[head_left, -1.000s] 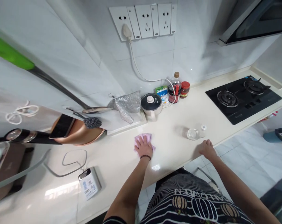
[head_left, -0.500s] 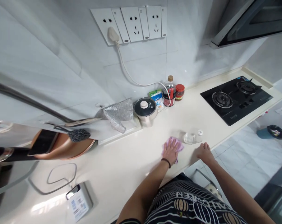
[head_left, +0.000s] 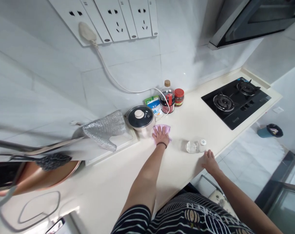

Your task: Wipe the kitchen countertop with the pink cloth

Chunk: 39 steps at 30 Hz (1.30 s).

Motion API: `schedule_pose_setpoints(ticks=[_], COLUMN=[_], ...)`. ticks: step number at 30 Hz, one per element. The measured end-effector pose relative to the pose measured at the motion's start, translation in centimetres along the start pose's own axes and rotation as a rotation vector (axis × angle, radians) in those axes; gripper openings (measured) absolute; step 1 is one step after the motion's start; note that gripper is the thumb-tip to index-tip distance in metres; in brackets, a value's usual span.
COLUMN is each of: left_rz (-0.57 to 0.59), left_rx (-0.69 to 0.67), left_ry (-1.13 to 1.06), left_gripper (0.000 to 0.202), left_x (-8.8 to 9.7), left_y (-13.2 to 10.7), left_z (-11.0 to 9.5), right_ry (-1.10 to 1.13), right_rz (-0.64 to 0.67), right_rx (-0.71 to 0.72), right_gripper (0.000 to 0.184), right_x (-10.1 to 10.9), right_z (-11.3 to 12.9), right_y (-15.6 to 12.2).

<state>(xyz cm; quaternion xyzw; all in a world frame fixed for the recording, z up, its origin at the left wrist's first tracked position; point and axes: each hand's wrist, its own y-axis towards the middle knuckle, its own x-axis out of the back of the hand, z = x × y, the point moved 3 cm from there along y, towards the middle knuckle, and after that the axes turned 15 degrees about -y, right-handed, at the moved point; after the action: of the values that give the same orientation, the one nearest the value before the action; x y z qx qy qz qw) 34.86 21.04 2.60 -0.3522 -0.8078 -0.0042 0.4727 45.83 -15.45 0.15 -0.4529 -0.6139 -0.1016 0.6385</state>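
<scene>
My left hand (head_left: 161,136) lies flat with its fingers spread, pressing a pink cloth (head_left: 166,128) onto the countertop beside an electric pot (head_left: 140,117) with a dark lid. Near the front edge of the counter rests my right hand (head_left: 210,163), its fingers curled together with no object visible in them. Just beyond those knuckles a clear bottle (head_left: 193,147) with a white cap lies on its side. The palm of the right hand is hidden.
Behind the pot stand seasoning packets (head_left: 155,106), a dark sauce bottle (head_left: 167,97) and a red-lidded jar (head_left: 179,97). A white cord (head_left: 127,89) hangs from the wall socket. A gas hob (head_left: 235,100) is at right; a silver mitt (head_left: 104,128) and copper pan (head_left: 57,174) at left.
My left hand has slid the pink cloth away from me across the counter, up next to the pot. The right hand stays at the edge. The view has shifted.
</scene>
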Motion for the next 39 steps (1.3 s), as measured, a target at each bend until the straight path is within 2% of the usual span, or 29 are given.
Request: schedule_pose_setpoints(ticks=[3,7,10,13,16,19,21,24,27,29,31,33,35,37,39], left_rz=[0.069,0.144,0.189,0.253,0.339,0.348,0.290,0.184,0.109,0.053,0.006,-0.022,-0.038,-0.049,-0.036], left_rx=[-0.103,-0.256,-0.376,-0.551,-0.681,-0.681,-0.568,-0.341,-0.157,-0.053,0.018,0.058,0.091,0.113,0.075], left_ry=[0.012,0.063,0.089,0.098,0.112,0.111,0.099,0.102,0.107,0.100,0.090,0.086,0.091,0.109,0.138], left_gripper=[0.067,0.067,0.070,0.072,0.076,0.075,0.073,0.069,0.066,0.066,0.065,0.065,0.065,0.065,0.065], left_x=[-2.5,-6.2,-8.5,-10.3,-11.0,-9.9,-8.0,-4.1,0.1,2.7,4.6,5.5,5.3,4.1,1.9], left_y=[-2.0,-8.2,-14.2,-19.5,-22.3,-21.8,-19.7,-15.3,-10.9,-8.7,-7.4,-7.4,-8.5,-11.0,-14.5], left_z=[-1.7,-2.2,-0.9,1.1,3.1,4.4,5.0,6.0,7.3,8.4,9.5,10.4,11.0,11.4,11.6], right_ry=[0.009,-0.009,-0.015,-0.025,-0.042,-0.039,-0.035,-0.044,-0.040,-0.017,0.007,0.013,0.007,0.001,0.002], right_rz=[0.015,0.044,0.050,0.029,0.000,-0.012,-0.031,-0.050,-0.028,-0.015,-0.007,0.005,0.018,0.017,0.000], right_rx=[0.013,-0.010,-0.018,-0.017,0.003,0.004,0.024,0.055,0.026,0.016,0.017,0.012,0.006,0.005,0.011], right_gripper=[0.091,0.092,0.093,0.091,0.088,0.087,0.088,0.087,0.087,0.087,0.088,0.088,0.088,0.088,0.088], right_x=[0.2,0.8,1.2,1.3,1.2,1.1,1.1,1.2,1.2,1.3,1.5,1.6,1.6,1.5,1.3], right_z=[0.1,0.3,0.5,0.4,0.2,0.0,0.0,0.1,-0.1,-0.2,-0.2,-0.2,-0.1,-0.1,-0.1], right_y=[0.0,-0.2,-0.4,-0.4,-0.3,-0.2,-0.2,-0.1,-0.1,-0.2,-0.2,-0.3,-0.3,-0.3,-0.3])
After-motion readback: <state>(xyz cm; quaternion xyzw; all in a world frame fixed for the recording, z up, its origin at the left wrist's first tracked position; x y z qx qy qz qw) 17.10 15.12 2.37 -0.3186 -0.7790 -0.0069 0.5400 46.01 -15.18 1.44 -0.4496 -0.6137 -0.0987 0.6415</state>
